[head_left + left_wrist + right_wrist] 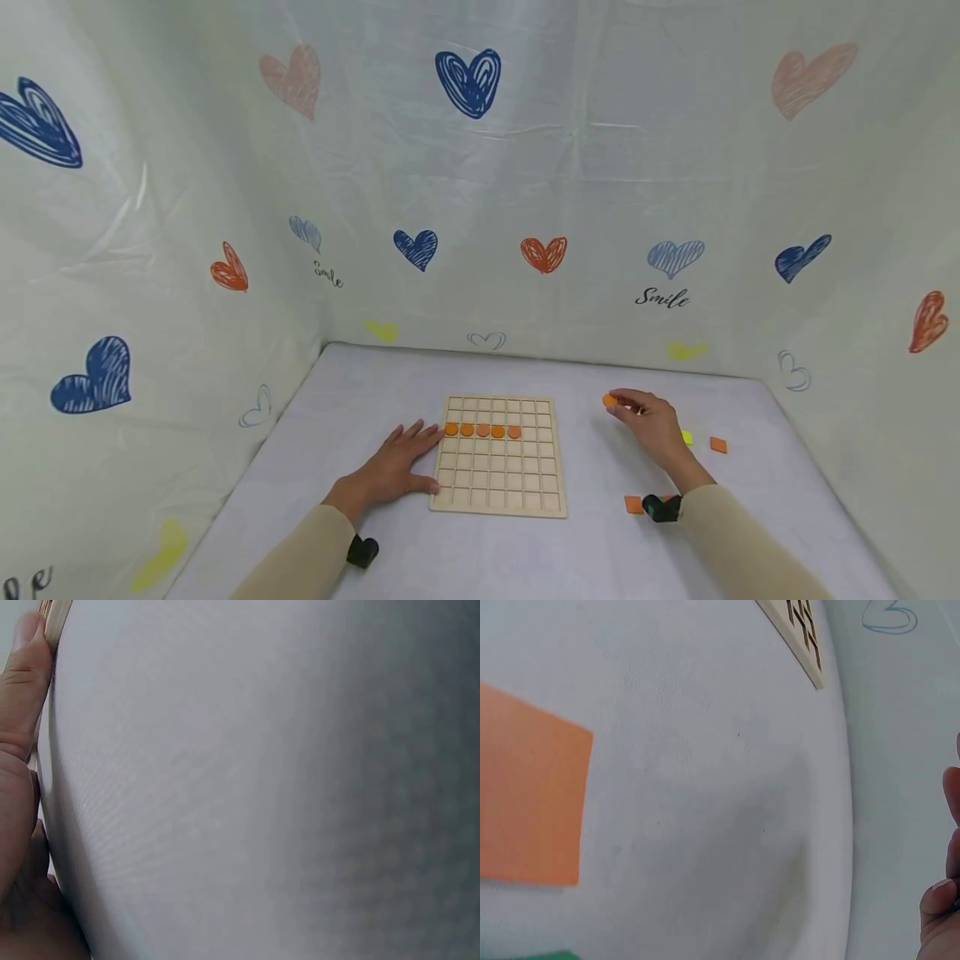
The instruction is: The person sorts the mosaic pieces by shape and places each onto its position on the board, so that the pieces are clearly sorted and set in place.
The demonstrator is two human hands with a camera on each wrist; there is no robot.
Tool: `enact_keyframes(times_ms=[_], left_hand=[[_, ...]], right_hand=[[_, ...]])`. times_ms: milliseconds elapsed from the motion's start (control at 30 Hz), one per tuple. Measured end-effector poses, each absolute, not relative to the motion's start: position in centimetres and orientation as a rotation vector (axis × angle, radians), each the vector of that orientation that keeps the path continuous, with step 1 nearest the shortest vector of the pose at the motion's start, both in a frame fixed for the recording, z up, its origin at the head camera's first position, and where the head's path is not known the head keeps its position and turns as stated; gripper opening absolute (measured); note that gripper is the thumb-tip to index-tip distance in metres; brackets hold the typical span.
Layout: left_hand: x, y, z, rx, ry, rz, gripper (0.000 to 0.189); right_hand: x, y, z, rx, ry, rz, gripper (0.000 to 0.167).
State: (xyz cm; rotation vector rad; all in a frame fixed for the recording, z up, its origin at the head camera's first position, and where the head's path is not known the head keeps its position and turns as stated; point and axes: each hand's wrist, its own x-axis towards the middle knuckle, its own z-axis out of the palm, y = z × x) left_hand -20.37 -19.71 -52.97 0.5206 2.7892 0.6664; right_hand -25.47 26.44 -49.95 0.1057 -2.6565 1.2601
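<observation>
My right hand (651, 427) pinches a round orange disc (609, 400) between thumb and fingertips, above the white table to the right of a wooden grid board (498, 481). In the right wrist view only part of this hand (939, 907) shows at the right edge, and the disc is out of frame. My left hand (397, 467) lies with fingers spread against the board's left edge. Its thumb (22, 682) touches the board's side in the left wrist view. Several orange discs (483, 431) sit side by side in one row of the grid, starting from the left edge.
Right of the board lie an orange square tile (718, 445), a yellow tile (687, 437) partly behind the right wrist, and another orange tile (633, 505) near the right sleeve. A dark green piece (662, 508) is at the right wrist. White heart-printed curtains (480, 192) enclose the table.
</observation>
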Motion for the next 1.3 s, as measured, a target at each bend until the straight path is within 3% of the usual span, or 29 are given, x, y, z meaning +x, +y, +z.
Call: enact_keyframes(times_ms=[1300], left_hand=[[-20.8, -19.8, -53.5, 0.536, 2.800, 0.679, 0.098]], right_hand=[[-25.8, 17.9, -50.8, 0.176, -2.686, 1.436, 0.025]])
